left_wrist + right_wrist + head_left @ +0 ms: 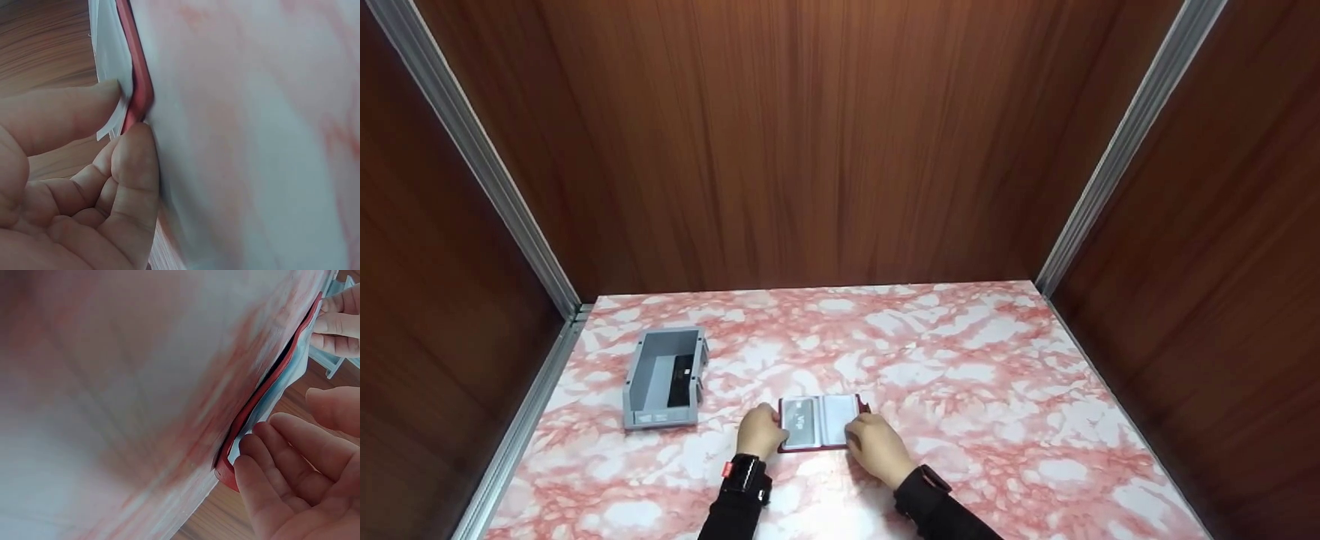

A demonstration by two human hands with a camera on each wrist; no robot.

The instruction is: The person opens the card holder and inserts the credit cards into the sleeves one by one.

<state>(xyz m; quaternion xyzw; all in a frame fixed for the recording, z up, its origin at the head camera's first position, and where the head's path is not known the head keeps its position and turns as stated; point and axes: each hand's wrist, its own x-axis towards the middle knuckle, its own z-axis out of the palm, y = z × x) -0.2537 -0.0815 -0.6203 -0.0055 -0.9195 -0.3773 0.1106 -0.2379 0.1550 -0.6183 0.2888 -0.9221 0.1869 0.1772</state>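
Note:
A small red card holder (822, 448) lies opened flat on the table, with clear plastic sleeves inside. A grey card (800, 427) lettered "Vip" shows in its left side; a pale sleeve (838, 418) covers the right side. My left hand (759, 433) pinches the holder's left edge, thumb on the sleeves and a fingertip at the red cover (143, 84). At the right edge is my right hand (881, 450). Its fingers touch the cover and sleeves in the right wrist view, while the thumb (334, 408) stands apart from them.
A grey plastic bin (661, 418) stands to the left, with a flat black item (681, 381) inside it. The table (960, 375) has a red and white marbled top. Wood-grain panels (810, 150) with metal corner posts (1132, 142) enclose it at the back and sides.

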